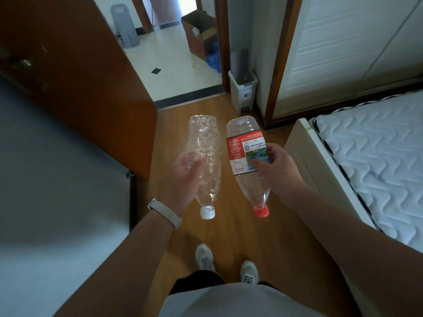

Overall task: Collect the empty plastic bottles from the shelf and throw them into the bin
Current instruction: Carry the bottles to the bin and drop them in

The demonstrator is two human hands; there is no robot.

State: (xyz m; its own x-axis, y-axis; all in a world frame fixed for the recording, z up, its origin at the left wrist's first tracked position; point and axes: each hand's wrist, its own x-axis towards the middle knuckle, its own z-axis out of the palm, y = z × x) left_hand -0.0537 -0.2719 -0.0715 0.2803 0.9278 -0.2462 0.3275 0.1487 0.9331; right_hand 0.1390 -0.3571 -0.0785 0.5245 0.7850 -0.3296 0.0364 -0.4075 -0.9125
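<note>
Crumpled clear bottle, red-labelled bottle, both seemingly empty.

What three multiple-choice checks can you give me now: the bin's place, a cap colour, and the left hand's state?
1. Where does the white pedal bin stand?
A) on the floor beside the doorway
B) on a table
C) out on a balcony

2. What colour is the cap on the labelled bottle in the right hand?
A) white
B) blue
C) red

3. What is the left hand doing?
A) hanging empty
B) holding the unlabelled bottle
C) pressing a switch

Answers: 1 A, it stands just right of the doorway; 2 C, its red cap points toward the person; 3 B, it grips the bottle's body.
</note>
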